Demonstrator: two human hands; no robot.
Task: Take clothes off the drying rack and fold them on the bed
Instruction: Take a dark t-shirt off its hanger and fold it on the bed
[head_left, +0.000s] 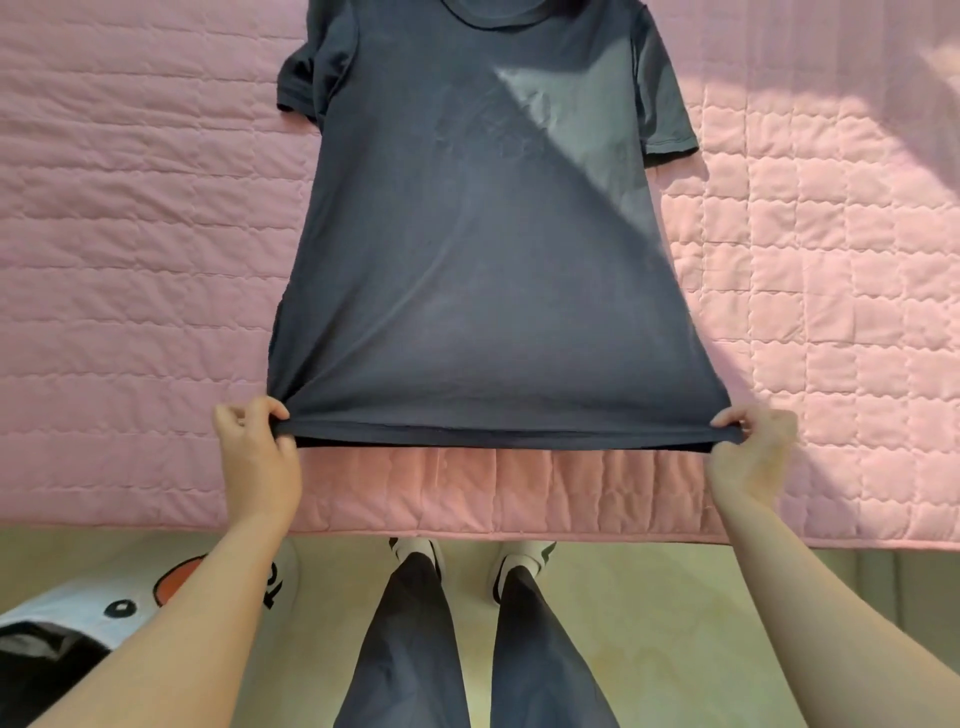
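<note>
Pinching the T-shirt hem corners, our left hand and right hand pulled it taut to flatten it on the bed.

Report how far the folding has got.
Done: the dark navy short-sleeved T-shirt lies spread flat on the pink quilted bedspread. In hand: the left hand and right hand pinch its hem corners. Left: no fold is made yet.
</note>
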